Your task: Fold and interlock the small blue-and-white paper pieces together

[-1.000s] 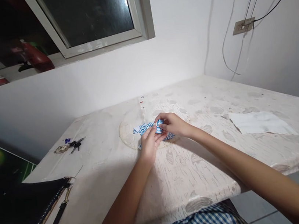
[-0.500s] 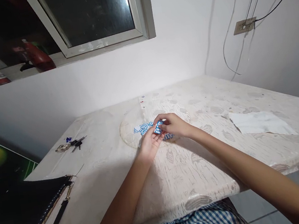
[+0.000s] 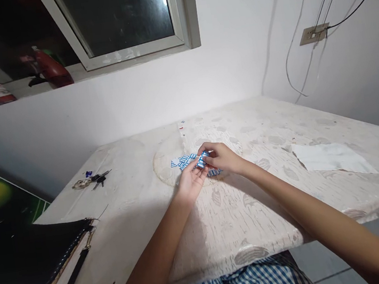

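A small white piece with blue markings (image 3: 201, 160) is held between my two hands above the table. My left hand (image 3: 191, 179) grips its lower left side, palm partly turned up. From the right, the curled thumb and fingers of my right hand (image 3: 221, 156) pinch the same piece. Behind and beneath the hands lies a loose pile of small white pieces with blue outlines (image 3: 185, 160), partly covered by my fingers. More of these pieces (image 3: 215, 172) show below my right hand. They rest on a round, see-through plate or mat (image 3: 159, 167).
A white sheet (image 3: 331, 158) lies on the right of the patterned tablecloth (image 3: 242, 219). On the left are keys (image 3: 100, 179) and a black bag (image 3: 32, 253) with a strap. Bottles (image 3: 54, 69) stand on the window ledge, and cables hang from a wall socket (image 3: 314, 33).
Both hands stay almost in place around the piece, which looks slightly turned. The whole view has shifted a little.
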A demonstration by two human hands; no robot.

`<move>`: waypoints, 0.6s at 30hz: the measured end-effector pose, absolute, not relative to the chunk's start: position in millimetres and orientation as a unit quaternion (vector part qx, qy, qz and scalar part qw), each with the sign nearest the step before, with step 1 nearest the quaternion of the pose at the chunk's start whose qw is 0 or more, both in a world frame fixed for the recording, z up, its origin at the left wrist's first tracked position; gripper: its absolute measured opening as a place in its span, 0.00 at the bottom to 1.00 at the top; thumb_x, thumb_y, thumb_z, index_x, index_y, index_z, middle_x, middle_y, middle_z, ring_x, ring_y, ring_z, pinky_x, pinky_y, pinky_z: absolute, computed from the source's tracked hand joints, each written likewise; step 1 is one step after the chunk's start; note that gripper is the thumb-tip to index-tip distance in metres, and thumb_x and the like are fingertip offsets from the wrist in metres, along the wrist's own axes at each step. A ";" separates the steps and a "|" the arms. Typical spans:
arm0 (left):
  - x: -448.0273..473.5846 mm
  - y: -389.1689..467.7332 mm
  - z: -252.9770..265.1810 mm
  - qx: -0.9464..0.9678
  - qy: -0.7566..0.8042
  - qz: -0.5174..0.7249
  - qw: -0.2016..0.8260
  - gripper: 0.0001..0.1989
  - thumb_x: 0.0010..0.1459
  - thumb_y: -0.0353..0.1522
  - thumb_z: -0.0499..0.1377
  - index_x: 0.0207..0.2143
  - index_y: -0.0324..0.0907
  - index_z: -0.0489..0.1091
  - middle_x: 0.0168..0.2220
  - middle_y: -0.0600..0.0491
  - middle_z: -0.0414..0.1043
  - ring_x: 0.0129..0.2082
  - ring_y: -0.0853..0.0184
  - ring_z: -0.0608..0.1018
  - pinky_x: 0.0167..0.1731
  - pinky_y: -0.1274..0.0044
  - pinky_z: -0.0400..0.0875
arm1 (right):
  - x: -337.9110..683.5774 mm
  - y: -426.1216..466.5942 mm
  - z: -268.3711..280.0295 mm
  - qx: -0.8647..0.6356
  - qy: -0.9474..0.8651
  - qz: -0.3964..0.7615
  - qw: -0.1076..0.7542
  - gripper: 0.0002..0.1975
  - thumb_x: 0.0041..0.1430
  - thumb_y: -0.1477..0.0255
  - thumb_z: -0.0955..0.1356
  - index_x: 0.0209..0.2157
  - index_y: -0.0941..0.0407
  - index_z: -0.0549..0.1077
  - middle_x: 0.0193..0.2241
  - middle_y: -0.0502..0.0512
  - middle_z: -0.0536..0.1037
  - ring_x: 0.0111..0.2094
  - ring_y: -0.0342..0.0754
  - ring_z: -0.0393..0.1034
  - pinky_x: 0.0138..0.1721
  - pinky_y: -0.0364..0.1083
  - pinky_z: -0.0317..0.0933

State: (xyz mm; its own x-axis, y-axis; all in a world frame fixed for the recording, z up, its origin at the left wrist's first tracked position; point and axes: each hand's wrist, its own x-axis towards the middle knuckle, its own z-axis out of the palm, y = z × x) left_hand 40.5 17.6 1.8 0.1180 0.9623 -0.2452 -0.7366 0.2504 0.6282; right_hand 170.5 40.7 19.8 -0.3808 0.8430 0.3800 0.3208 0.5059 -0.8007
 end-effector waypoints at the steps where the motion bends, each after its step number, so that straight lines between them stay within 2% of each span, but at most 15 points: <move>1: 40.4 17.3 2.7 0.178 0.311 0.585 0.727 0.04 0.51 0.21 0.55 0.29 0.35 0.67 0.29 0.49 0.72 0.28 0.73 0.74 0.29 0.83 0.71 | 170.4 40.8 19.7 -0.379 -0.767 0.318 0.409 0.10 0.47 0.78 0.61 0.33 0.58 0.68 0.22 0.48 0.67 0.22 0.39 0.59 0.26 0.40 0.55; 13: 37.5 15.3 9.0 0.188 0.306 0.582 0.730 0.05 0.51 0.21 0.53 0.28 0.35 0.66 0.28 0.49 0.71 0.29 0.72 0.75 0.33 0.81 0.71 | 171.9 44.3 18.0 -0.348 -0.763 0.328 0.435 0.09 0.48 0.78 0.60 0.33 0.57 0.66 0.23 0.47 0.67 0.22 0.39 0.59 0.26 0.40 0.55; 16: 34.2 12.4 13.7 0.292 0.322 0.549 0.713 0.02 0.52 0.27 0.57 0.30 0.36 0.67 0.28 0.48 0.72 0.29 0.68 0.76 0.34 0.76 0.72 | 172.2 45.3 20.2 -0.330 -0.762 0.340 0.442 0.08 0.47 0.78 0.61 0.32 0.58 0.66 0.26 0.48 0.68 0.24 0.39 0.61 0.28 0.40 0.56; 18: 31.6 10.4 16.2 0.415 0.361 0.518 0.655 0.06 0.48 0.29 0.61 0.29 0.37 0.67 0.26 0.49 0.72 0.27 0.66 0.77 0.32 0.74 0.72 | 172.4 45.3 21.7 -0.322 -0.769 0.342 0.433 0.08 0.46 0.79 0.60 0.31 0.58 0.66 0.25 0.48 0.68 0.24 0.39 0.61 0.28 0.40 0.56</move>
State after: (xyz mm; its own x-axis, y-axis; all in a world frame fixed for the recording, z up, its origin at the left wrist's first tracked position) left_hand 31.6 10.4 16.2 0.2023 0.9784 -0.0428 -0.3787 0.1185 0.9179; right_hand 172.4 45.3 21.7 -0.4171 0.7923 0.4453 0.1992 0.5577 -0.8058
